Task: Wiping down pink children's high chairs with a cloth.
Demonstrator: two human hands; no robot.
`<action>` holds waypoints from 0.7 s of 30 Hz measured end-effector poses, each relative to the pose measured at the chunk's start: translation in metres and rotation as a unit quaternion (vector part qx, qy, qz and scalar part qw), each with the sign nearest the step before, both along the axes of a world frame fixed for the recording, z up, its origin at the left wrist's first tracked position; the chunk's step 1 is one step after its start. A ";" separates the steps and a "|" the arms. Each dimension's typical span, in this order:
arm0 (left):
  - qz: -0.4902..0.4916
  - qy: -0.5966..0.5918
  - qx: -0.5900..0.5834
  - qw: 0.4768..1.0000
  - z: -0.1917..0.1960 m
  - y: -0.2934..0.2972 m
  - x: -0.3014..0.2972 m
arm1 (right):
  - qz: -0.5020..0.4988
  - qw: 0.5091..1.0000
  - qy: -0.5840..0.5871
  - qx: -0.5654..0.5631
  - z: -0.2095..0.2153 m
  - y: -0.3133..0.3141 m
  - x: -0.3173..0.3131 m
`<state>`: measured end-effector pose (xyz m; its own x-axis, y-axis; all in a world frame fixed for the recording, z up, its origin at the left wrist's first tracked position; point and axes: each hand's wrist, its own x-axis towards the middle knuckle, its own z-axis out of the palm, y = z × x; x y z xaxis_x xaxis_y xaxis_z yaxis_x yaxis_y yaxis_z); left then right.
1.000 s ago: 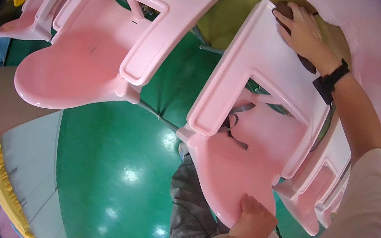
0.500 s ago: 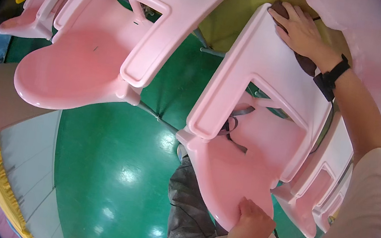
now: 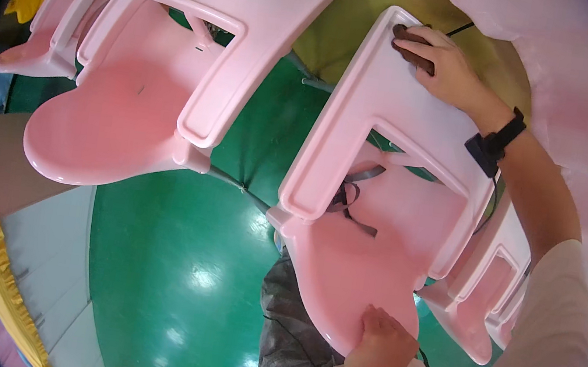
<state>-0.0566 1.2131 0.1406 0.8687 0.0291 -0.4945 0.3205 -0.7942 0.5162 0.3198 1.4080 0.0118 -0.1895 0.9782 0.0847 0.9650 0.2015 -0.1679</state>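
The pink high chair stands on the green floor, its long axis running from near seat to far tray. The left hand grips the seat's front edge; the right hand presses a dark cloth flat on the tray.

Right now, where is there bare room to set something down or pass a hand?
The tray is bare below the right hand. Bare green floor lies between the two pink high chairs. It is crowded by the left hand at the seat edge and on the right, where another chair presses close.

right hand presses a dark cloth on the pink high chair tray; left hand grips the seat edge.
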 end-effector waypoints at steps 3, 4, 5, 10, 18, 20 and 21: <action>0.000 -0.004 0.007 1.000 0.001 0.001 0.002 | -0.077 0.993 0.079 0.043 -0.013 -0.010 0.004; -0.002 -0.001 0.001 1.000 0.002 0.003 0.003 | -0.110 0.987 0.072 0.091 -0.019 -0.008 0.007; -0.004 -0.002 0.003 1.000 0.002 0.003 0.004 | -0.143 0.978 0.064 0.138 -0.024 -0.006 0.013; -0.006 0.005 -0.013 1.000 0.003 0.004 0.003 | -0.204 0.959 0.068 0.182 -0.040 0.024 0.007; -0.008 -0.003 -0.007 1.000 0.003 0.006 0.001 | -0.242 0.959 0.015 0.150 -0.038 0.034 -0.005; -0.012 0.002 -0.017 1.000 0.003 0.007 0.001 | -0.244 0.961 0.023 0.129 -0.036 0.035 -0.012; -0.009 -0.001 -0.017 1.000 0.002 0.006 0.001 | -0.244 0.961 0.022 0.130 -0.036 0.036 -0.009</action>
